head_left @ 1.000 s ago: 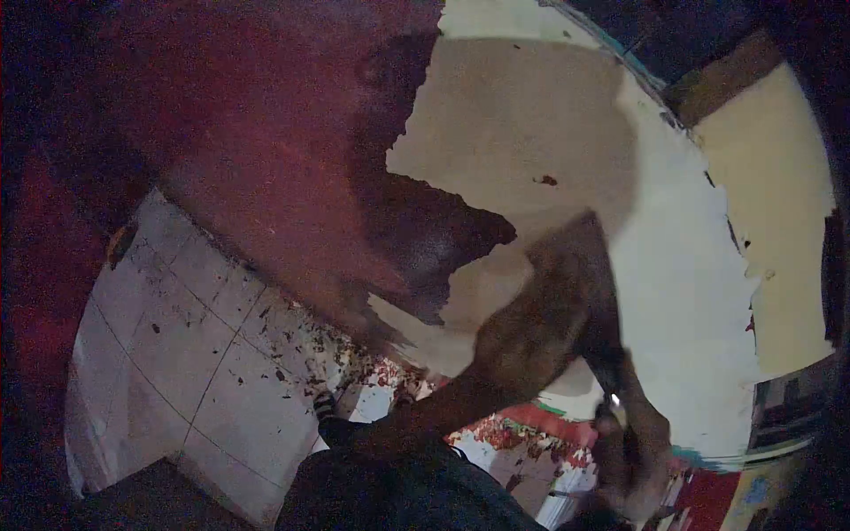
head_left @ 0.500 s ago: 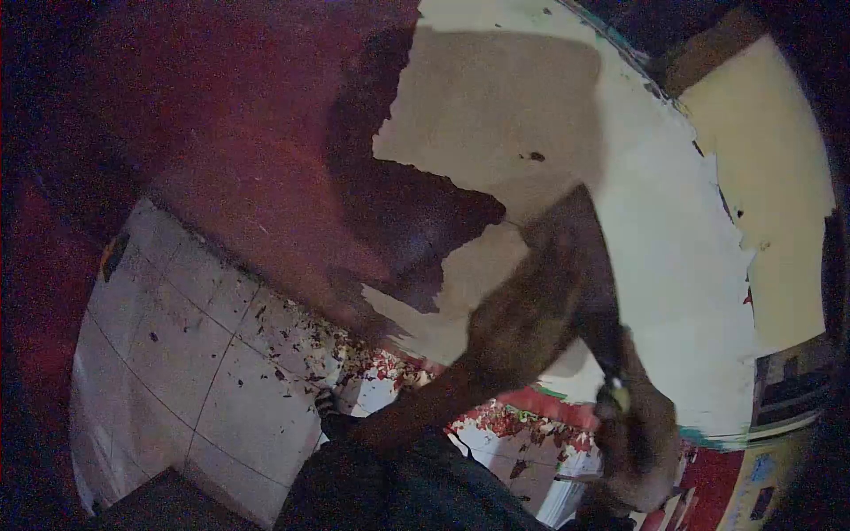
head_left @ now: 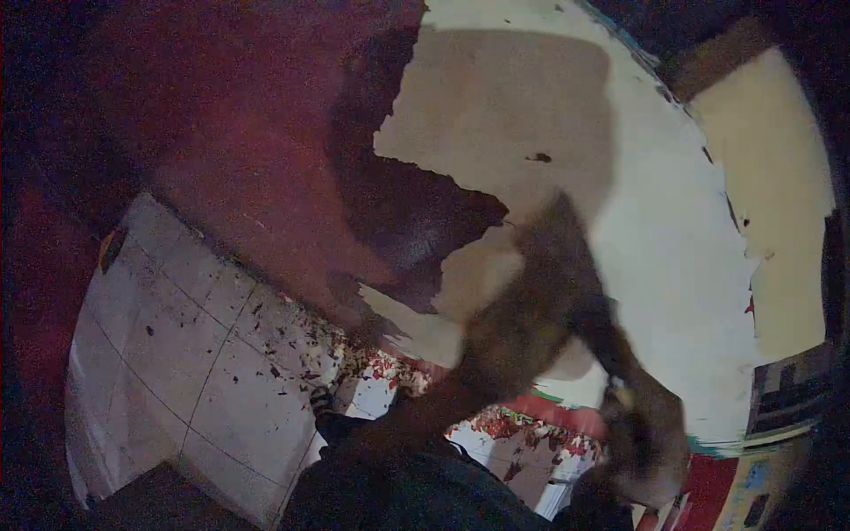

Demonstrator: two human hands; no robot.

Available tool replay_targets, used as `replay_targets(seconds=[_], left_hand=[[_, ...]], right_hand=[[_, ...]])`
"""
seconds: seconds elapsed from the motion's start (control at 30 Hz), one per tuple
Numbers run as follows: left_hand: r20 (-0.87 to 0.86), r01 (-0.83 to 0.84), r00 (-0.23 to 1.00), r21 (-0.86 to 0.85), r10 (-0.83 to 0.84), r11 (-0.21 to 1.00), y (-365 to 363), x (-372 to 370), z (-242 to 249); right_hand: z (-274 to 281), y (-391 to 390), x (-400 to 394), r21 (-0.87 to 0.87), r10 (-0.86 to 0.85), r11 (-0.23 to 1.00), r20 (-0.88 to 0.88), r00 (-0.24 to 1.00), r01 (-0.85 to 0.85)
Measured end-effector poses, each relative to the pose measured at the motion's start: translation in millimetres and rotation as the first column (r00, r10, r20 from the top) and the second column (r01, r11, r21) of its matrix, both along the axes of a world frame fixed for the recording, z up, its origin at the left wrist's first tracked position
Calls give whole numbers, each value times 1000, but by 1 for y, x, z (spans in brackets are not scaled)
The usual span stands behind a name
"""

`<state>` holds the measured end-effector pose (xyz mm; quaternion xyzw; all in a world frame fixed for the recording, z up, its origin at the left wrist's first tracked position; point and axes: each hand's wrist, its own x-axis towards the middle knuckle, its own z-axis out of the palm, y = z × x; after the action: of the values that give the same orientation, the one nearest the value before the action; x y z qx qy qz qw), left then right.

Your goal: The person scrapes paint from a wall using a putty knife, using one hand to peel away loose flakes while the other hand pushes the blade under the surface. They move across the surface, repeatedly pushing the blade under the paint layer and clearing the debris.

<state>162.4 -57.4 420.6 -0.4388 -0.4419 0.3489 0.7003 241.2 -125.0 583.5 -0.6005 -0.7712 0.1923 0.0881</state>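
A wall surface carries dark red paint [head_left: 266, 203] on the left, with a ragged, peeled edge. To its right lies the pale bare wall [head_left: 673, 265]. My right hand [head_left: 651, 434], low on the right, is closed round the handle end of a long dark scraper [head_left: 605, 332], where a small light spot shows. The scraper slants up and left across the pale wall. My left hand [head_left: 540, 274] reaches up from below, blurred, its fingers closed against the upper part of the scraper near the peeled edge. Its fingertips are dark and smeared.
Paint flakes [head_left: 301, 354] litter the tiled floor [head_left: 168, 345] along the wall's foot. Red scraps [head_left: 531, 429] lie nearer my legs [head_left: 398, 491]. A cream panel [head_left: 770, 195] stands at the far right. A dark shadow falls over part of the wall.
My left hand and the scraper's upper end have shifted slightly left and down. My right hand has moved a little right. The peeled edge looks much the same.
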Motion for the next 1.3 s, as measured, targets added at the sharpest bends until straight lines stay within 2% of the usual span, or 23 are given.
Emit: replay_targets(seconds=[0.03, 0.07, 0.1, 0.17, 0.23, 0.27, 0.33, 0.43, 0.47, 0.53, 0.6, 0.63, 0.7, 0.73, 0.77, 0.8, 0.83, 0.9, 1.0, 1.07, 1.13, 1.17, 1.3], left_hand=[[632, 496, 624, 133, -459, 858, -10, -14, 17], [860, 579, 153, 321, -487, 750, -11, -14, 18], [810, 575, -381, 585, -445, 573, -13, -14, 20], [714, 445, -653, 631, -253, 635, -1, 0, 3], [631, 390, -737, 690, -243, 610, 5, 1, -5], [621, 391, -710, 740, -332, 547, 5, -1, -6], [568, 376, -689, 811, -450, 449, 4, -6, -9], [551, 377, -741, 814, -383, 442, 3, -14, -8], [555, 390, -749, 811, -362, 436, 1, -14, -9], [562, 397, -748, 805, -352, 442, 0, -17, -10], [596, 409, -723, 776, -349, 480, 3, -33, -6], [651, 440, -687, 726, -322, 529, 2, -39, -3], [770, 531, -611, 570, -183, 627, -2, -40, 0], [450, 440, -883, 694, 133, 570, -7, -36, -7], [419, 405, -902, 744, 101, 531, -7, -33, -10], [478, 398, -877, 780, -50, 483, -5, -34, -11], [529, 404, -830, 789, -178, 463, -2, -37, -12], [536, 381, -799, 802, -271, 460, 2, -40, -12], [509, 362, -816, 819, -274, 445, -3, -33, -16], [492, 345, -820, 832, -292, 434, -2, -28, -17], [474, 315, -817, 844, -329, 434, -2, -34, -17], [470, 302, -810, 847, -351, 437, -2, -37, -17], [470, 321, -827, 844, -307, 429, -5, -26, -24]], right_hand=[[4, -4, 7, 6, -28, 1000, 0, 1000, 28], [8, -5, 14, 11, -50, 999, 7, 999, 50], [7, -5, 15, 29, -22, 999, 13, 1000, 22], [-2, -1, 15, 78, 86, 993, 27, 996, -87], [-10, -3, 17, 94, 68, 993, -25, 997, -65], [-13, -12, 22, 67, -25, 997, -75, 997, 30], [-21, -17, 26, 56, -64, 996, -112, 992, 70], [-55, -20, 31, 93, -8, 995, -205, 979, 27], [-78, -29, 49, 72, -44, 995, -292, 955, 68], [-91, -26, 53, 52, -52, 995, -423, 905, 81], [-100, -24, 24, 25, -66, 995, -517, 853, 93], [-92, -14, 10, -78, -108, 994, -516, 850, 79], [-92, -19, 16, -99, -159, 987, -546, 822, 125], [-91, -21, 19, -103, -176, 984, -565, 806, 143], [-94, -18, 28, -43, -96, 995, -539, 837, 87], [-98, -13, 31, -22, -86, 996, -534, 841, 88], [-103, -15, 29, -9, -87, 995, -527, 845, 97], [-101, -13, 13, -70, -164, 986, -573, 803, 152], [-99, -22, 30, -15, -73, 997, -513, 855, 76], [-98, -14, 28, -50, -69, 997, -498, 864, 51], [-96, -20, 30, -99, -105, 993, -482, 870, 65], [-94, -15, 11, -49, -172, 985, -431, 886, 168], [-95, -25, 29, -47, -156, 987, -420, 894, 151]])
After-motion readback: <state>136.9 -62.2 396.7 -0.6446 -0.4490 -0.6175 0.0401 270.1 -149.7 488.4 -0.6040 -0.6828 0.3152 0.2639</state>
